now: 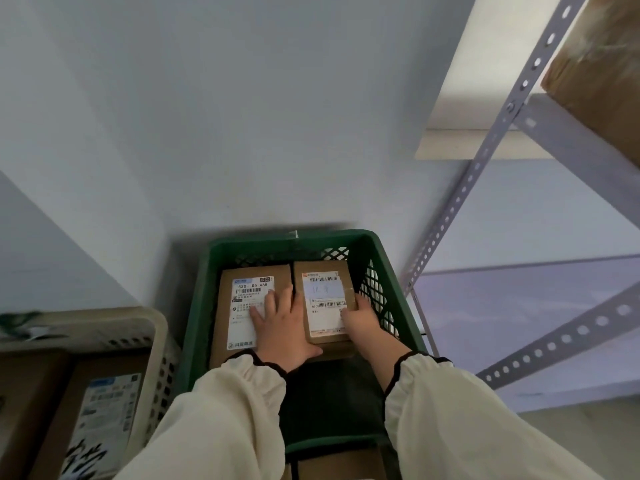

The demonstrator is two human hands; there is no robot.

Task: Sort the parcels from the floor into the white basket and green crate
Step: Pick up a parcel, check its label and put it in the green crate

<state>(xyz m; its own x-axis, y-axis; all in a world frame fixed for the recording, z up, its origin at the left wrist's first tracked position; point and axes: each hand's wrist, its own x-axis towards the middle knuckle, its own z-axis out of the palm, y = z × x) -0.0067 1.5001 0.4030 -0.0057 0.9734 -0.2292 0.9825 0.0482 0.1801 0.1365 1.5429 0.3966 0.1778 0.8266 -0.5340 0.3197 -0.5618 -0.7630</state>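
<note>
Head view: in the lower centre of the frame, you have both hands down in the green crate (294, 239). Your left hand (282, 327) lies flat, fingers spread, on the label of the large box (228, 296). Your right hand (362, 322) holds the small box (323, 296) by its right edge, beside the large one. At lower left, the white basket (152, 320) already holds labelled parcels (104, 410). Sorting looks well under way. Another brown box (339, 467) shows at the bottom edge outside the crate, so some probably remains.
</note>
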